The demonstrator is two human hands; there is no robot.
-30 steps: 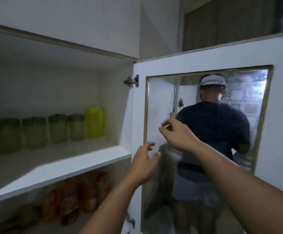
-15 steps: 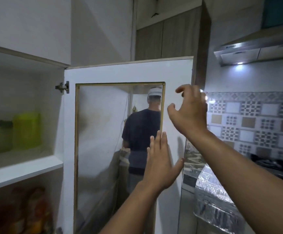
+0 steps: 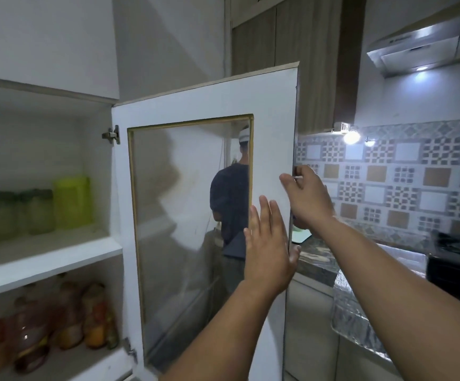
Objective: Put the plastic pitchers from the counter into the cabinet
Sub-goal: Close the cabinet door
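The white cabinet door with a gold-trimmed mirrored panel point(image 3: 204, 204) stands swung open, hinged at the left against the open white wall cabinet point(image 3: 44, 251). The left hand point(image 3: 268, 248) lies flat against the door's inner face near its free edge, fingers straight and together, thumb hooked round the edge, holding nothing else. The right hand point(image 3: 307, 198) is curled at the door's outer edge, higher up, with its fingers bent round the edge; a small white stick-like item shows at its fingertips, too small to identify. On the upper shelf point(image 3: 47, 259) a bright yellow-green plastic pitcher point(image 3: 73, 200) stands at the back right, beside pale green lidded jars point(image 3: 17, 213). The lower shelf carries reddish and orange bottles point(image 3: 47, 323). To the right a dark marbled surface point(image 3: 319, 264) runs beneath a patterned tile backsplash point(image 3: 402, 182).
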